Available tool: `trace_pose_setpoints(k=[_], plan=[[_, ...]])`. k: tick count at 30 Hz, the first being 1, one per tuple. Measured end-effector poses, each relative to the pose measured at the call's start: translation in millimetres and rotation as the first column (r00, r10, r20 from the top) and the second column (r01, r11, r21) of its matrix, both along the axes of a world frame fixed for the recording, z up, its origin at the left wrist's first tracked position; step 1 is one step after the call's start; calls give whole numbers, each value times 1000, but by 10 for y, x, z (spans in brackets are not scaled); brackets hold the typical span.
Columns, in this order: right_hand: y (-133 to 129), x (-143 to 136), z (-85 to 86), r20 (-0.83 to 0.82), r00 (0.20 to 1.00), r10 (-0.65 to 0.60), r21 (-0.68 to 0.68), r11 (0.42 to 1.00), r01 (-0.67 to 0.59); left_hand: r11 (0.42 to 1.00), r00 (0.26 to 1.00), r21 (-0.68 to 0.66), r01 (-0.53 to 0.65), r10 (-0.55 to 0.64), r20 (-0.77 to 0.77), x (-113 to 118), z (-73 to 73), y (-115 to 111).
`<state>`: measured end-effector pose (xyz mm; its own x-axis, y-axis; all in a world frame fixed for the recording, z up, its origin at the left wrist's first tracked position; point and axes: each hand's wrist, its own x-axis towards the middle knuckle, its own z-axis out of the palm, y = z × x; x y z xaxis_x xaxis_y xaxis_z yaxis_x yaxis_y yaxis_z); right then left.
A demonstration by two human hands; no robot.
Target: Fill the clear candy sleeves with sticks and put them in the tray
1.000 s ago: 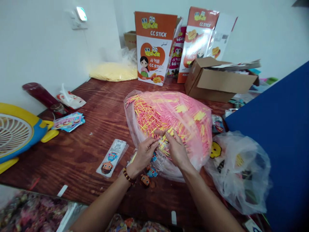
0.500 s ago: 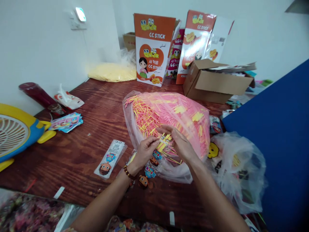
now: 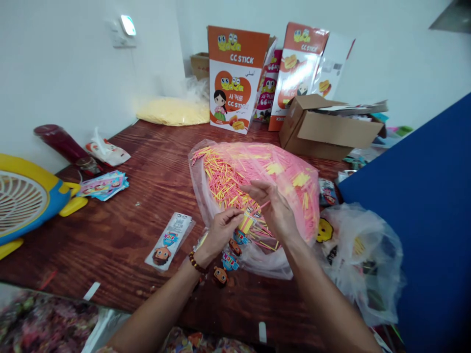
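Note:
My left hand point(image 3: 222, 229), with a beaded bracelet at the wrist, pinches the top edge of a small clear printed pouch point(image 3: 246, 224). Yellow sticks show inside the pouch, and its cartoon print hangs below. Just right of the pouch's mouth is my right hand point(image 3: 275, 208), its fingers stretched out and slightly apart; whether a thin stick lies by its thumb is unclear. Both hands are over the front of a large clear bag point(image 3: 294, 171) of thin pink and yellow sticks point(image 3: 224, 176). A filled-looking printed pouch point(image 3: 221, 275) lies under my left forearm, partly hidden.
A stack of flat pouches point(image 3: 170, 241) lies on the wooden table point(image 3: 121, 230). Blue printed packets point(image 3: 105, 185) and a yellow-blue fan point(image 3: 33, 201) stand left. CC Stick cartons point(image 3: 235, 78) and an opened cardboard box point(image 3: 331, 130) are behind; a plastic bag point(image 3: 368, 260) and blue panel point(image 3: 412, 196) are right.
My right hand has lifted slightly and turned, its fingers rising off the pouch's mouth. The yellow sticks that stuck out at the top now sit lower in the pouch. My left hand keeps its pinch.

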<state>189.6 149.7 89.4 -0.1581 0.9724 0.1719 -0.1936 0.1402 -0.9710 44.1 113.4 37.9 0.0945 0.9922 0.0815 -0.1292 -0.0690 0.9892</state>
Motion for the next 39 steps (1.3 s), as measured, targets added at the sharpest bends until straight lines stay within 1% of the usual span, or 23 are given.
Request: trace_pose_setpoints(k=[3, 4, 6, 8, 9, 11, 12, 15, 17, 19, 21, 23, 24, 26, 29, 30, 31, 34, 37, 39], plan=[[10, 29, -17, 6, 1000, 14, -1, 1000, -14, 999, 999, -24, -28, 29, 28, -25, -14, 22], [22, 60, -11, -6, 1000, -10, 20, 1000, 10, 998, 998, -36, -45, 46, 43, -41, -30, 36], [45, 137, -2, -13, 995, -99, 84, 991, 100, 995, 992, -53, -88, 92, 85, -79, -69, 71], [43, 205, -24, 64, 983, -170, 122, 979, 162, 991, 986, -54, -119, 125, 112, -118, -102, 104], [28, 226, -53, 134, 975, -174, 119, 980, 159, 990, 984, -42, -135, 138, 109, -136, -110, 115], [-26, 232, -141, 269, 955, -125, 78, 991, 108, 989, 988, 21, -149, 148, 52, -168, -104, 126], [-59, 220, -192, 307, 947, -98, 62, 995, 82, 988, 990, 68, -139, 139, 10, -182, -90, 125], [-136, 162, -305, 349, 934, -78, 82, 995, 52, 977, 988, 179, -117, 133, -82, -214, -31, 106], [-142, 135, -321, 376, 924, -73, 100, 994, 37, 972, 983, 186, -146, 164, -84, -224, -6, 90], [-113, 125, -295, 413, 909, -62, 103, 994, 21, 970, 979, 163, -181, 195, -68, -229, -7, 78], [-72, 121, -250, 429, 902, -50, 97, 995, 9, 974, 978, 111, -198, 203, -37, -234, -28, 73], [-36, 109, -211, 418, 907, -40, 83, 997, 6, 979, 979, 15, -202, 201, 32, -253, -48, 73], [-22, 98, -200, 406, 913, -41, 71, 997, 13, 982, 980, -46, -182, 185, 77, -269, -52, 75], [-4, 73, -202, 376, 925, -51, 46, 998, 37, 982, 982, -171, -74, 102, 161, -310, -45, 74], [11, 46, -264, 336, 941, -51, 9, 999, 51, 945, 974, -298, 132, -67, 218, -374, -16, 58], [13, 42, -294, 325, 945, -41, -9, 999, 46, 934, 971, -315, 167, -101, 215, -389, -10, 48], [14, 38, -323, 314, 949, -26, -32, 999, 38, 931, 972, -318, 178, -115, 207, -401, -8, 38], [11, 20, -403, 251, 967, 35, -131, 991, -2, 948, 986, -295, 120, -78, 151, -420, -21, 8], [3, -25, -464, 196, 975, 105, -204, 977, -64, 968, 998, -247, 52, -45, 31, -444, -52, -20], [-7, -66, -497, 200, 968, 150, -229, 968, -102, 977, 998, -210, 37, -48, -48, -470, -77, -39]])
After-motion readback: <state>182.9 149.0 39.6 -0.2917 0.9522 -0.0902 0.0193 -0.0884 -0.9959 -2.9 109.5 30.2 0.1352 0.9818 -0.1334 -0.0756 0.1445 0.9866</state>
